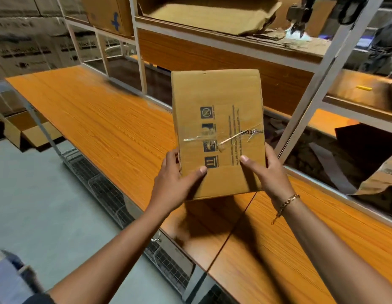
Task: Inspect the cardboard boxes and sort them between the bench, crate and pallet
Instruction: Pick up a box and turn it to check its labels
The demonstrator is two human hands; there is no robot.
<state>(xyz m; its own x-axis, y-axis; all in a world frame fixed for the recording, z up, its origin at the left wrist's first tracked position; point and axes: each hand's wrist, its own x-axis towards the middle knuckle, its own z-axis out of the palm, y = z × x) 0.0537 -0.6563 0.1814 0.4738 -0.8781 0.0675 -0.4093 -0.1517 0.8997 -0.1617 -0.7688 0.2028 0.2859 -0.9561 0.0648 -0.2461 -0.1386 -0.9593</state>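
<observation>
1. Orange wood-grain bench [92,110] runs from the far left to the near right, below everything else.
2. The left hand [175,178] grips the near left corner of the cardboard box. Its thumb presses on the printed face and its fingers wrap behind, out of sight.
3. The cardboard box [219,95] is held upright in the air above the middle of the bench, touching only the two hands.
   - It is probably light, since a hold at its near end alone carries it.
   - The panels look flat and stiff, with faint creases at the edges.
   - The clear tape [221,139] across the face is puckered and partly lifted. It is likely slick, so bare cardboard at the side edges is the safer place to hold.
   - The printed handling marks hint at contents that need care.
4. The right hand [267,172] grips the near right edge the same way, thumb on the face and fingers hidden behind.
5. A metal rack [318,69] stands at the far right.
</observation>
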